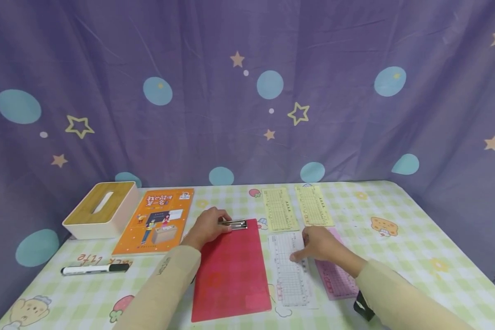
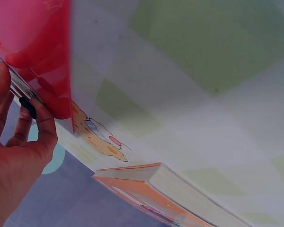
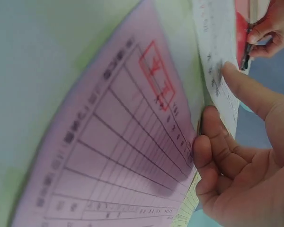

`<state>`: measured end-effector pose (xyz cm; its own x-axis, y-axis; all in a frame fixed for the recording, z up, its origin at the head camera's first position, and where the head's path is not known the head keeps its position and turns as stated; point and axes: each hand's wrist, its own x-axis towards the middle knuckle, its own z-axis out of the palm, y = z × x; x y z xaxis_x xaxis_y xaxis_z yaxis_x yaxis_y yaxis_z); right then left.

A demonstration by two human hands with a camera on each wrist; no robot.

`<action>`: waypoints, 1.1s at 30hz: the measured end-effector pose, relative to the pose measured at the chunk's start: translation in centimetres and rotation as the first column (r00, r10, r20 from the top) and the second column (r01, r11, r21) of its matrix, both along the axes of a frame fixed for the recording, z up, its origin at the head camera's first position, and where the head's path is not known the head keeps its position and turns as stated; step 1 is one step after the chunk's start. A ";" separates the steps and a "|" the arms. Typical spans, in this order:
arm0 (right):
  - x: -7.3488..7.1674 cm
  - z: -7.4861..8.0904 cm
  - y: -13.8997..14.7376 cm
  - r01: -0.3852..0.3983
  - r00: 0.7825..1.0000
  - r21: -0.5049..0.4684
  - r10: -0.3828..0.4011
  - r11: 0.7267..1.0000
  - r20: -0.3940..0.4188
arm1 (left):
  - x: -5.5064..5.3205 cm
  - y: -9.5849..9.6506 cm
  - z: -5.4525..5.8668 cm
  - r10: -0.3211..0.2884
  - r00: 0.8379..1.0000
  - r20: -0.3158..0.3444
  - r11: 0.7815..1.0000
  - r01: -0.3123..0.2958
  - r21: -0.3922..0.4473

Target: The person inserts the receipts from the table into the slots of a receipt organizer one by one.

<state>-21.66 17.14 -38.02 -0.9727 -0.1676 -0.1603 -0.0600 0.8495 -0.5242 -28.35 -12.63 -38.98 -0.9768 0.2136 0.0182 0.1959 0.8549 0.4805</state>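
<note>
A red clipboard (image 1: 231, 275) lies at the middle of the table, its metal clip (image 1: 236, 224) at the far end. My left hand (image 1: 209, 225) pinches this clip between thumb and fingers, plainest in the left wrist view. To the right of the clipboard is a white printed form (image 1: 289, 279). Over its far right edge, my right hand (image 1: 319, 245) rests its thumb on the paper, with the other fingers loosely bent beside the edge. A pink form (image 3: 128, 127) lies just right of the white one, partly under the right hand and forearm in the head view.
Two yellow forms (image 1: 279, 208) lie farther back. On the left are an orange book (image 1: 156, 224), a tissue box (image 1: 101, 206) with a wooden top, and a black-capped marker (image 1: 95, 269). A purple curtain (image 1: 247, 151) hangs behind the checked tablecloth (image 1: 396, 261).
</note>
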 end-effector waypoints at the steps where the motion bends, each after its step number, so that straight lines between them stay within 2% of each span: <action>1: 0.1 0.1 0.2 -0.008 1.000 -0.025 0.008 1.000 -0.001 | 0.0 0.0 0.0 0.001 1.000 -0.001 1.000 -0.001 -0.003; 5: 0.5 0.1 0.6 -0.059 0.998 -0.136 0.059 0.989 0.002 | 0.0 0.1 0.0 0.011 1.000 0.000 1.000 -0.011 -0.018; 8: 0.8 0.0 0.5 -0.063 0.998 -0.170 0.064 0.983 0.005 | 0.0 0.1 -0.1 0.016 1.000 0.002 1.000 -0.016 -0.020; 11: 0.9 -0.2 0.2 -0.028 1.000 -0.137 0.028 0.990 -0.004 | -0.1 0.1 -0.1 0.016 1.000 0.006 1.000 -0.016 -0.012; 14: 1.0 -0.2 -0.3 -0.021 0.999 -0.066 0.019 0.998 -0.029 | -0.2 0.1 -0.2 0.009 1.000 0.004 1.000 -0.009 -0.013; 18: 0.8 -0.3 -1.0 -0.058 0.996 0.012 0.059 0.998 -0.073 | -0.3 0.0 -0.4 0.008 1.000 0.000 1.000 -0.008 -0.015; 22: 0.2 -0.5 -1.3 -0.114 0.989 0.033 0.117 0.993 -0.087 | -0.3 0.0 -0.5 0.011 1.000 0.005 1.000 -0.011 -0.012; 26: -0.5 -0.4 -1.5 -0.163 0.986 0.044 0.165 0.986 -0.036 | -0.3 0.0 -0.4 0.003 1.000 0.004 1.000 -0.003 -0.011; 33: -1.5 0.2 -2.3 -0.191 0.981 0.078 0.187 0.979 0.055 | -0.4 0.0 -0.4 0.004 1.000 -0.007 1.000 -0.004 -0.004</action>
<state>-23.20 14.84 -37.79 -0.9158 -0.3317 -0.2264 -0.2002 0.8657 -0.4587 -28.74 -12.59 -39.42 -0.9775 0.2097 0.0247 0.1959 0.8574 0.4759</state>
